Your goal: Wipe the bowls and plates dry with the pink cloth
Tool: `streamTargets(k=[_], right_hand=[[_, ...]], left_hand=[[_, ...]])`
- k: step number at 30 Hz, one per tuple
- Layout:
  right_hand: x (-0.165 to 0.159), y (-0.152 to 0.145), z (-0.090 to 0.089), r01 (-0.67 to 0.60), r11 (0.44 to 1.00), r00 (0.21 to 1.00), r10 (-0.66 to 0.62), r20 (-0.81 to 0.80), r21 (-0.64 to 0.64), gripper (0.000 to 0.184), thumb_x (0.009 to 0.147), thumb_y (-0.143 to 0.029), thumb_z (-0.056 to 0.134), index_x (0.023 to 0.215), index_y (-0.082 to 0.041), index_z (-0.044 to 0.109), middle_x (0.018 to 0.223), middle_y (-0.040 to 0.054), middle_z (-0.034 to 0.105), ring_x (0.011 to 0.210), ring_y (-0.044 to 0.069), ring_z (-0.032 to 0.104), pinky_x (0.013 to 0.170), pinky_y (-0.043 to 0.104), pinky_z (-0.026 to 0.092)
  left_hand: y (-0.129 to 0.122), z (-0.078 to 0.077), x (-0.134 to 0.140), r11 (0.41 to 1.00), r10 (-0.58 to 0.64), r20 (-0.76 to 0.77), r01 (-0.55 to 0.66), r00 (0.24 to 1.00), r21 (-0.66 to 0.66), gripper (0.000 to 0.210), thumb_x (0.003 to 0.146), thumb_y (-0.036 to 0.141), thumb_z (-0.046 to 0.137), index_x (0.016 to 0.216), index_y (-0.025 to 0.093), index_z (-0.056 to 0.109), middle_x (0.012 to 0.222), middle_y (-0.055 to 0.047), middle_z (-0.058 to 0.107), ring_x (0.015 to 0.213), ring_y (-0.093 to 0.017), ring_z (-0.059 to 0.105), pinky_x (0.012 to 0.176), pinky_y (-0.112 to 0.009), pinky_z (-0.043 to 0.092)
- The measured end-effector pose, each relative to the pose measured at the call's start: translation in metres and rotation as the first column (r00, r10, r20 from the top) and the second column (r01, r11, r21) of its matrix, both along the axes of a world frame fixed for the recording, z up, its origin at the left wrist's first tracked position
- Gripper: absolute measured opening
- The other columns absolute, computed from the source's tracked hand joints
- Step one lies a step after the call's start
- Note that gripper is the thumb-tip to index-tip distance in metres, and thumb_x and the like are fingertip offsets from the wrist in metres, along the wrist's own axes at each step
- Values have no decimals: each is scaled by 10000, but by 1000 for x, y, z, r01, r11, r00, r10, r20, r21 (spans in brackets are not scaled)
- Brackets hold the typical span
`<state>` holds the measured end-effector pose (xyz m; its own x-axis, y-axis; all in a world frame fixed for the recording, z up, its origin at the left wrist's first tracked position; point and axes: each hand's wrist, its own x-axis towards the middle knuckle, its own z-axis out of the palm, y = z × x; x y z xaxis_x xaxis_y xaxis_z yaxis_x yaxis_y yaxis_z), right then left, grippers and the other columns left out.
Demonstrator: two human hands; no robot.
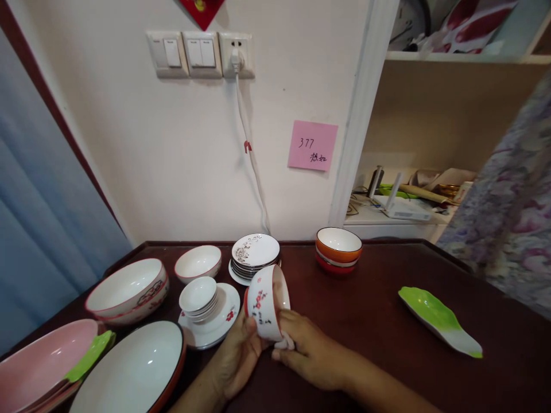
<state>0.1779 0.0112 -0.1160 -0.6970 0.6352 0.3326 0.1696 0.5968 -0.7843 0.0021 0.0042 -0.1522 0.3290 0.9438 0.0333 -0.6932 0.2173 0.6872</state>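
Note:
A white bowl with red flowers and dark lettering (263, 304) is tilted on its side above the table's front, its mouth facing right. My left hand (236, 357) grips it from the left and below, the thumb on its outer wall. In my right hand (310, 351) a crumpled pale cloth (284, 343) is pinched against the bowl's lower rim, with some fingers reaching into the mouth. Just left of the hands, a stack of small white bowls (198, 295) sits on white plates with red flowers (230, 301).
Dark-rimmed plates (256, 250) are stacked behind the held bowl. Left are a white bowl (198, 262), a big red-rimmed bowl (124, 287), a large white bowl (133, 367) and pink dishes (47, 355). Right are orange and red bowls (338, 250) and a green leaf-shaped dish (437, 318).

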Motion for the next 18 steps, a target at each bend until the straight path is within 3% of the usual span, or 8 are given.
streamTargets(k=[2, 5, 7, 9, 11, 13, 15, 18], right_hand=[[6, 8, -2, 22, 982, 983, -55, 173, 186, 378, 832, -144, 569, 1203, -218, 585, 1369, 99, 523, 1281, 257, 444, 1087, 422, 309], [11, 13, -2, 66, 944, 966, -142, 217, 325, 410, 844, -101, 509, 1235, -212, 565, 1398, 124, 505, 1354, 248, 375, 1124, 437, 248], [10, 10, 0, 76, 952, 981, -125, 149, 297, 349, 841, -103, 515, 1167, -195, 597, 1279, 117, 598, 1247, 238, 492, 1069, 393, 338], [6, 3, 4, 117, 978, 991, -126, 44, 171, 316, 843, -107, 518, 1138, -188, 595, 1139, 85, 656, 1044, 208, 601, 928, 326, 453], [3, -4, 9, 132, 991, 991, -132, -29, 23, 392, 845, -119, 532, 1228, -200, 533, 1108, 55, 659, 921, 176, 620, 821, 278, 493], [3, -6, 13, 86, 996, 996, -86, -4, 7, 509, 829, -162, 591, 1319, -220, 464, 1209, 56, 628, 993, 186, 610, 883, 295, 479], [6, -3, 14, 44, 992, 990, -59, 126, 118, 587, 800, -205, 645, 1354, -219, 452, 1356, 89, 551, 1186, 239, 535, 1035, 371, 386], [12, 6, 12, 58, 962, 940, -143, 309, 268, 628, 792, -161, 617, 1392, -202, 436, 1474, 129, 434, 1363, 274, 375, 1146, 454, 210]], left_hand=[[2, 0, 0, 997, -59, 22, 60, 998, -44, 525, 818, 532, 591, 1219, 195, 628, 1185, -138, 687, 1182, -331, 551, 1007, -504, 385], [4, 1, -2, 988, -151, 45, 152, 988, -31, 607, 797, 601, 568, 1251, 201, 609, 1233, -141, 662, 1211, -335, 526, 1013, -508, 376], [3, 1, -3, 987, -161, 21, 160, 987, 29, 590, 752, 459, 706, 1288, 248, 578, 1281, -101, 639, 1245, -311, 497, 1033, -464, 364], [1, -1, -3, 992, -102, -11, 103, 995, 69, 658, 713, 243, 768, 1323, 314, 534, 1314, -51, 620, 1264, -272, 481, 1047, -412, 350], [0, -2, -3, 997, -32, -20, 33, 999, 70, 715, 715, 150, 749, 1348, 362, 493, 1315, -22, 620, 1257, -246, 490, 1039, -383, 353], [-1, -3, -2, 999, -13, -16, 14, 1000, 50, 637, 759, 217, 721, 1345, 342, 502, 1285, -40, 640, 1228, -259, 518, 997, -388, 391], [-1, -2, -1, 999, -46, -18, 47, 999, 14, 513, 819, 384, 651, 1309, 265, 555, 1234, -97, 667, 1187, -296, 550, 928, -412, 439], [1, 0, 1, 989, -139, -2, 139, 990, -48, 596, 864, 592, 462, 1259, 168, 603, 1182, -167, 681, 1145, -333, 576, 892, -456, 457]])
